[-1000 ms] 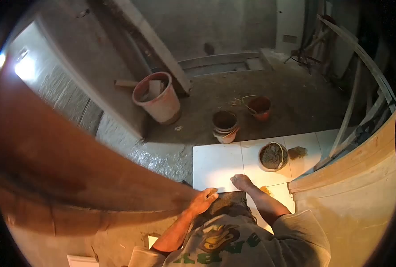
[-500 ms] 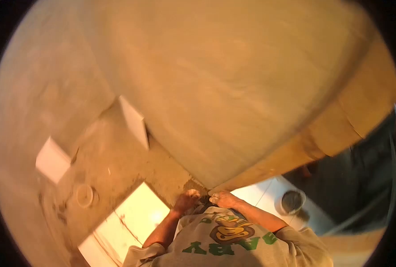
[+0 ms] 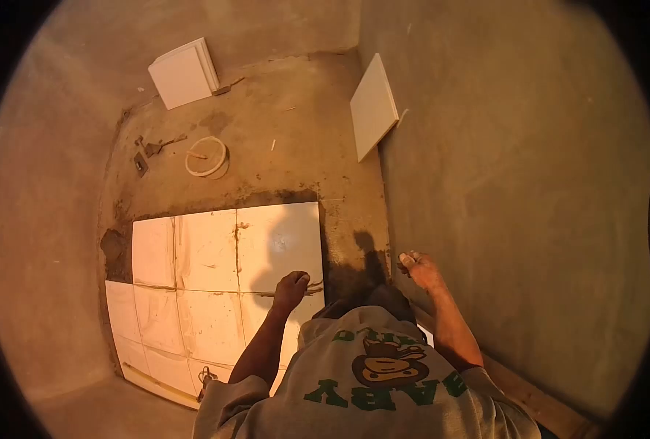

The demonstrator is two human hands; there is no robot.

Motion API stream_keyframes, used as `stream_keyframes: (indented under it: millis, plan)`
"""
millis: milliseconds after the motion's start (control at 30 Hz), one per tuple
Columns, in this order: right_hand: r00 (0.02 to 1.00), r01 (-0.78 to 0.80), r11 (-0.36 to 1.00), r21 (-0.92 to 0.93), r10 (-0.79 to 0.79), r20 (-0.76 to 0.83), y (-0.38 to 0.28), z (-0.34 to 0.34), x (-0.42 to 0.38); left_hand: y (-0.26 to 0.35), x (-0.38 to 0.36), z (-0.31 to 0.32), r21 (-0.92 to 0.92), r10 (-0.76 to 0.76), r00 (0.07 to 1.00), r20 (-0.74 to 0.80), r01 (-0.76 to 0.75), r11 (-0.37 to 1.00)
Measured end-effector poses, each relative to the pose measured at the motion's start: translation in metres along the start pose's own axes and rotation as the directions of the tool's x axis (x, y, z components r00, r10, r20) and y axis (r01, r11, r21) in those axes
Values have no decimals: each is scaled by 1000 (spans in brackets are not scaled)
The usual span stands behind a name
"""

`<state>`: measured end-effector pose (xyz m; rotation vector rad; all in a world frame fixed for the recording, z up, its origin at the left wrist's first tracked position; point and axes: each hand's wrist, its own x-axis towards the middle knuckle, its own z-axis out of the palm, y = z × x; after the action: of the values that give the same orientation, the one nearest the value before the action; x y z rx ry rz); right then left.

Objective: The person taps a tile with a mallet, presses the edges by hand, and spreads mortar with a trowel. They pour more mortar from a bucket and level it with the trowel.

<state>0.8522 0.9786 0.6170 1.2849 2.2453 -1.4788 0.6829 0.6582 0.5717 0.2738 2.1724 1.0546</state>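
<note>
My left hand (image 3: 292, 287) is closed like a fist, with nothing sticking out of it. It is in front of the white floor tiles (image 3: 206, 249), near a joint smeared with mortar. My right hand (image 3: 418, 268) has its fingers curled in and dusty pale fingertips; no object shows in it. Beside it rises the bare grey-brown wall (image 3: 500, 183). Between the hands, a dark mortar-stained strip of floor (image 3: 343, 274) runs along the tiles' edge, partly in my shadow.
A round bucket (image 3: 208, 157) stands on the rough floor. White tiles (image 3: 182, 75) lean at the far wall, and another white tile (image 3: 374, 110) leans on the right wall. A dark tool (image 3: 152, 148) lies at the left. A small dark object (image 3: 206, 375) sits on the tiles' near edge.
The view has swung left, away from the wall corner, onto the tiled floor. My hands, close together before, are now apart. The bucket at the right has left the view.
</note>
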Motion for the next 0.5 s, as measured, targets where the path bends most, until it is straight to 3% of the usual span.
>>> stream_keyframes:
  millis: [100,167,233,333,367,433,500]
  plan:
    - [998,44,993,107,-47,30,5,-10,41,-2,17,-11,-53,-95,993,-76,91,994]
    - [1000,11,998,57,-9,-28,10,-12,76,-11,41,-7,-101,-58,990,-126,46,994]
    - [991,-99,986,137,110,-70,-45,-33,80,15,61,-9,-190,-126,988,-93,107,976]
    - [992,-66,993,101,55,110,-93,-57,136,38,103,-18,-199,-121,982,-142,92,976]
    - [992,-32,995,94,21,122,-115,-62,167,45,126,-24,-218,-76,983,-169,37,975]
    - [991,39,999,-26,-35,128,-162,-62,222,80,147,-57,-24,-74,981,-182,70,997]
    - [987,76,992,-100,-61,150,-208,-53,264,91,177,-83,-108,-29,976,-217,5,994]
